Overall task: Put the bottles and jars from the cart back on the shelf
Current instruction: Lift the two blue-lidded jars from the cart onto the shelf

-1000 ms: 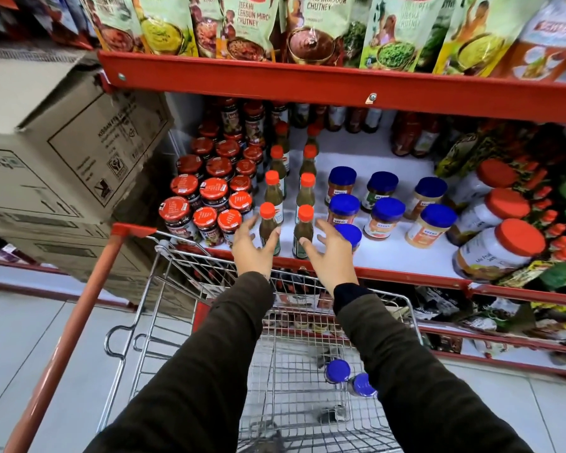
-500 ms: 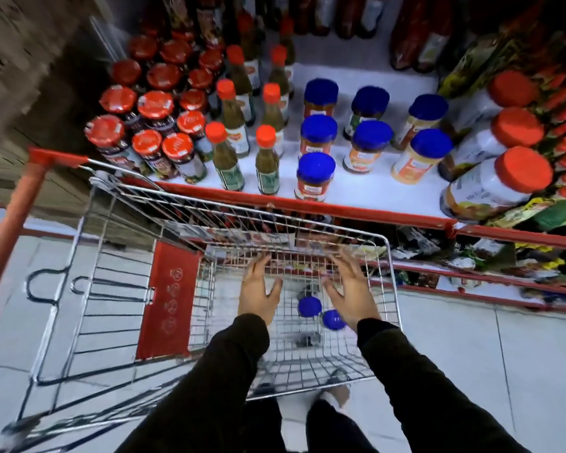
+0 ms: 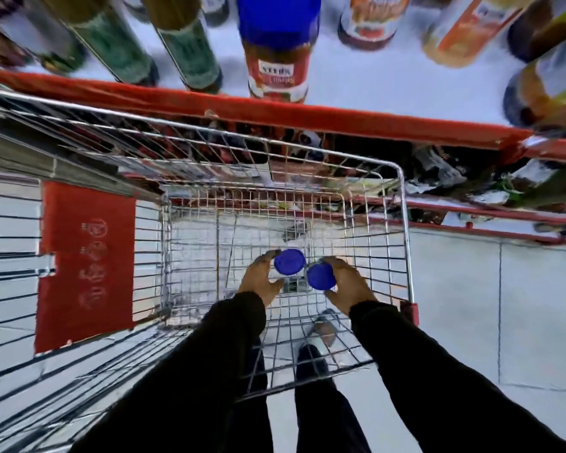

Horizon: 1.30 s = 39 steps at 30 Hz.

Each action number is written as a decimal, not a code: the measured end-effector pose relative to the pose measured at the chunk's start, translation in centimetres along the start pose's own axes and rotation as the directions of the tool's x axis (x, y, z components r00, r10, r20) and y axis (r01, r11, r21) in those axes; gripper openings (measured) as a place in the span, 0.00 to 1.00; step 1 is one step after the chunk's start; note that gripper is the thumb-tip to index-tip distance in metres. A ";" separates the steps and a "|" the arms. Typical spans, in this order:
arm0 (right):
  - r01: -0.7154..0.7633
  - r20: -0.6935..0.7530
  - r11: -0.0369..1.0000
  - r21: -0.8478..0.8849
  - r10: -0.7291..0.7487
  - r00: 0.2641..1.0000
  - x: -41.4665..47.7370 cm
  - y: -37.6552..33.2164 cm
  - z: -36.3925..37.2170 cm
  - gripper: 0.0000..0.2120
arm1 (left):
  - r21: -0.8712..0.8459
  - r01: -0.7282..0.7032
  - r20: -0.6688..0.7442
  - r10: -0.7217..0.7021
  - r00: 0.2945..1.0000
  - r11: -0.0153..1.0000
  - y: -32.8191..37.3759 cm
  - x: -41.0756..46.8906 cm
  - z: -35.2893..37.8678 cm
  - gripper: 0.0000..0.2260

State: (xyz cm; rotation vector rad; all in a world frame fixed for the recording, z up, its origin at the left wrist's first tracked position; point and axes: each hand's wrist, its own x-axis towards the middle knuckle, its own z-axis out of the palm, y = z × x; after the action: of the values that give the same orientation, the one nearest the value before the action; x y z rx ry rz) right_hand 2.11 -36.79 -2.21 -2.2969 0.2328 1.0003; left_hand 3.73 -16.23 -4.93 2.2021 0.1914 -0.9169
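Note:
Two jars with blue lids stand side by side on the wire floor of the cart (image 3: pixel 403 223). My left hand (image 3: pixel 258 284) wraps the left jar (image 3: pixel 290 261), fingers on its far side and thumb below the lid. Around the right jar (image 3: pixel 321 276) curls my right hand (image 3: pixel 348 287), fingers over the top edge and thumb underneath. Only the lids show; the jar bodies are hidden beneath them. The shelf (image 3: pixel 307 117), white with a red front edge, runs just beyond the cart.
On the shelf stand a blue-lidded jar (image 3: pixel 276 44), green-labelled bottles (image 3: pixel 190 53) and bigger jars at the right (image 3: pixel 546 93). A red flap (image 3: pixel 85 266) hangs on the cart's left side. A lower shelf holds packets (image 3: pixel 438 171). My feet show through the mesh.
My hands left the shelf front, dropped into the cart and closed around the two blue-lidded jars. The view tilted steeply downward.

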 end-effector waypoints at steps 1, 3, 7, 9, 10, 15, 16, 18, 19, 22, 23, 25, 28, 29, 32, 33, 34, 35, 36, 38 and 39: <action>0.021 -0.013 1.000 -0.019 -0.021 1.000 0.5 0.3 0.3 0.31 | -0.043 -0.010 -0.033 0.009 0.999 0.999 -0.2 0.7 0.7 0.29; 0.062 -0.050 0.997 -0.047 -0.064 0.997 1.1 0.7 0.6 0.29 | -0.103 -0.036 -0.107 0.025 0.994 0.994 -0.7 1.7 1.8 0.28; 0.095 -0.146 0.995 -0.026 -0.098 0.984 1.4 0.9 0.5 0.26 | -0.253 -0.047 -0.186 0.000 0.983 0.966 -1.0 2.1 2.2 0.26; 0.084 -0.188 0.996 0.013 -0.080 0.979 0.9 0.6 -0.1 0.26 | -0.334 -0.047 -0.214 -0.028 0.976 0.941 -0.6 1.4 1.6 0.25; 0.086 -0.202 0.996 0.023 -0.080 0.976 0.5 0.3 -0.4 0.26 | -0.360 -0.054 -0.223 -0.030 0.974 0.931 -0.4 0.9 1.2 0.25; 0.142 -0.225 0.989 0.035 -0.130 0.966 -2.5 -1.0 -2.3 0.30 | -0.405 -0.075 -0.264 -0.038 0.964 0.911 0.5 -2.3 -2.0 0.27; 0.149 -0.244 0.988 0.044 -0.134 0.960 -3.2 -1.4 -2.7 0.31 | -0.416 -0.076 -0.271 -0.044 0.962 0.906 1.0 -3.1 -2.7 0.28; 0.165 -0.294 0.984 0.071 -0.137 0.946 -4.8 -2.2 -3.5 0.32 | -0.451 -0.079 -0.289 -0.062 0.955 0.889 1.9 -4.7 -3.8 0.27; 0.174 -0.317 0.981 0.079 -0.141 0.938 -5.7 -2.6 -4.0 0.32 | -0.479 -0.090 -0.301 -0.066 0.951 0.873 2.5 -5.7 -4.4 0.25; 0.199 -0.363 0.977 0.079 -0.158 0.918 -7.8 -3.6 -5.6 0.32 | -0.524 -0.132 -0.334 -0.061 0.941 0.842 4.3 -7.8 -5.9 0.22; 0.207 -0.382 0.975 0.083 -0.161 0.910 -8.6 -4.0 -6.3 0.33 | -0.531 -0.151 -0.344 -0.049 0.938 0.834 5.1 -8.6 -6.4 0.21; 0.232 -0.421 0.969 0.087 -0.176 0.890 -10.0 -4.7 -7.9 0.33 | -0.528 -0.196 -0.365 -0.012 0.931 0.826 6.9 -10.2 -7.5 0.21; 0.285 -0.478 0.950 0.125 -0.194 0.857 -11.6 -5.8 -10.6 0.32 | -0.484 -0.285 -0.428 0.060 0.902 0.827 9.7 -11.9 -8.9 0.21; 0.310 -0.496 0.937 0.162 -0.194 0.847 -12.2 -6.1 -11.6 0.32 | -0.464 -0.314 -0.445 0.089 0.891 0.828 10.7 -12.4 -9.4 0.22; 0.410 -0.613 0.886 0.215 -0.205 0.763 -13.5 -7.1 -14.6 0.31 | -0.428 -0.388 -0.492 0.150 0.858 0.816 13.6 -12.8 -10.7 0.23; 0.438 -0.652 0.872 0.217 -0.205 0.730 -14.0 -7.4 -15.8 0.30 | -0.412 -0.420 -0.514 0.174 0.840 0.809 14.8 -12.9 -11.1 0.24; 0.461 -0.680 0.860 0.221 -0.203 0.705 -14.4 -7.7 -16.9 0.29 | -0.396 -0.452 -0.535 0.199 0.821 0.799 16.1 -13.0 -11.6 0.26; 0.485 -0.704 0.845 0.224 -0.203 0.680 -14.7 -8.0 -18.1 0.28 | -0.379 -0.482 -0.554 0.223 0.802 0.790 17.4 -13.0 -12.0 0.27; 0.510 -0.728 0.830 0.228 -0.203 0.655 -14.8 -8.2 -19.2 0.27 | -0.363 -0.510 -0.573 0.245 0.782 0.780 18.9 -13.0 -12.5 0.27; 0.554 -0.773 0.801 0.227 -0.198 0.603 -14.9 -8.6 -21.4 0.26 | -0.347 -0.566 -0.617 0.272 0.738 0.748 21.6 -12.8 -13.2 0.27; 0.573 -0.796 0.789 0.222 -0.193 0.574 -15.1 -8.8 -22.4 0.26 | -0.352 -0.590 -0.636 0.276 0.720 0.727 23.0 -12.7 -13.6 0.27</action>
State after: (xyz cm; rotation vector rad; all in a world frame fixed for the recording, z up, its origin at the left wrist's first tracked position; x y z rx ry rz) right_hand 8.51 -44.47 24.41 -2.0232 0.2257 -0.2804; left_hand 10.87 -21.94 23.22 1.7787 0.1345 0.0838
